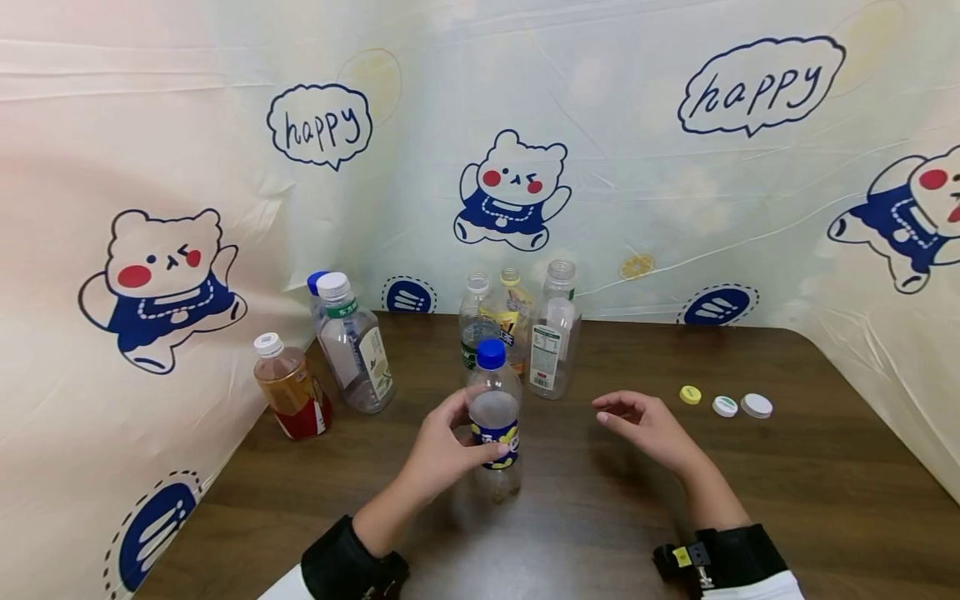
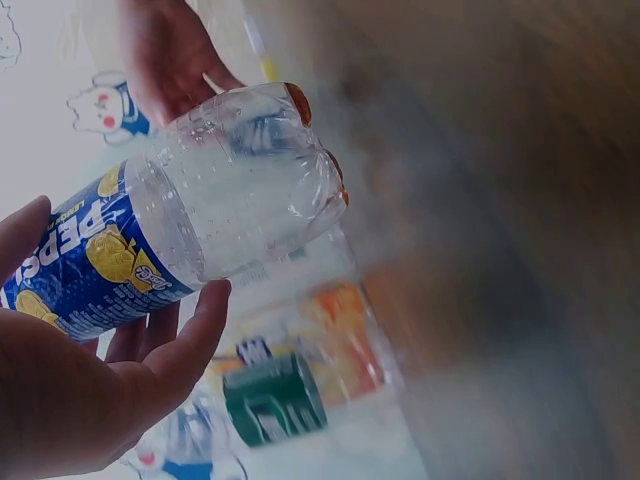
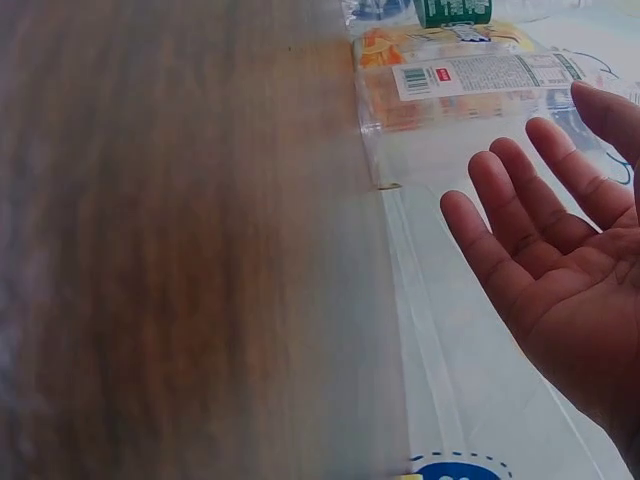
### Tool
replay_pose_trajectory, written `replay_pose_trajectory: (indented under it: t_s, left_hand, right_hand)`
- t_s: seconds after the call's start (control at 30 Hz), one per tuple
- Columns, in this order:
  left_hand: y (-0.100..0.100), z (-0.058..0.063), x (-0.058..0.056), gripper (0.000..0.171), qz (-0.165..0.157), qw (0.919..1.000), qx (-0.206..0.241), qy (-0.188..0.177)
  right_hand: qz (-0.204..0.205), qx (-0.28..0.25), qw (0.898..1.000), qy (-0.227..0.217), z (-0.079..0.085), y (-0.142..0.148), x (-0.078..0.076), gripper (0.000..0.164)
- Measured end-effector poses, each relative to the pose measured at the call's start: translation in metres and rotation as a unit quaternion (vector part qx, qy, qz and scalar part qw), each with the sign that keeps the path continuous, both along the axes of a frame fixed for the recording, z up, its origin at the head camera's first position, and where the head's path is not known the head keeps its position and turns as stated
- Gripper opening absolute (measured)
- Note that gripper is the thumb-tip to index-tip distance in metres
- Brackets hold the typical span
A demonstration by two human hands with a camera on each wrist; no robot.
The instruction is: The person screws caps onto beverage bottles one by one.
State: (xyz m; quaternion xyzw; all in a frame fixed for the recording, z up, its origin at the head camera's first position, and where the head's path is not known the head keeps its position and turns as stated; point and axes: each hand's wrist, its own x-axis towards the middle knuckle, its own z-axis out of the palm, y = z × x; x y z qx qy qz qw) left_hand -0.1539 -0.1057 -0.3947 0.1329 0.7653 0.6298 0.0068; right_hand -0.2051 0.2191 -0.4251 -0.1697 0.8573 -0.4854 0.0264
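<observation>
My left hand (image 1: 446,446) grips a clear plastic Pepsi bottle (image 1: 495,408) round its blue label, thumb in front and fingers behind. A blue cap (image 1: 491,354) is on its neck, and the bottle stands roughly upright. In the left wrist view, the Pepsi bottle (image 2: 240,180) shows its clear lower part; whether its base touches the table cannot be told. To the right, my right hand (image 1: 648,429) hovers apart from the bottle with relaxed, slightly bent fingers. The right wrist view shows that hand (image 3: 570,250) with its palm in sight and nothing in it.
Behind the Pepsi bottle stand three uncapped bottles, including a tall clear one (image 1: 553,342). At left are capped bottles: a red-labelled one (image 1: 296,392), a large clear one (image 1: 360,358) and a blue-capped one behind. A yellow cap (image 1: 690,394) and two white caps (image 1: 757,406) lie at right.
</observation>
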Motion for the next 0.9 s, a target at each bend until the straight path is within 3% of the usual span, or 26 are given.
replay_pose_trajectory:
  t_s: [0.27, 0.57, 0.67, 0.77, 0.9]
  left_hand:
    - [-0.042, -0.002, -0.008, 0.07, 0.105, 0.9943, -0.013, -0.012]
    - [-0.093, 0.0, -0.013, 0.074, 0.206, 0.9777, -0.039, -0.015]
    - [-0.106, -0.001, -0.014, 0.073, 0.259, 0.964, -0.059, -0.008]
    - [-0.117, -0.002, -0.014, 0.072, 0.319, 0.9415, -0.107, 0.016]
    - [-0.13, -0.002, -0.013, 0.071, 0.373, 0.9154, -0.147, 0.04]
  right_hand:
    - [-0.003, 0.003, 1.0, 0.001, 0.001, 0.003, 0.001, 0.034]
    - [-0.004, -0.001, 1.0, 0.001, 0.0, 0.005, 0.001, 0.034]
    - [-0.003, -0.002, 1.0, 0.003, 0.0, 0.005, 0.001, 0.033]
    - [-0.002, -0.003, 1.0, 0.002, 0.0, 0.006, 0.0, 0.033]
    - [-0.003, -0.002, 1.0, 0.002, 0.0, 0.006, 0.0, 0.034]
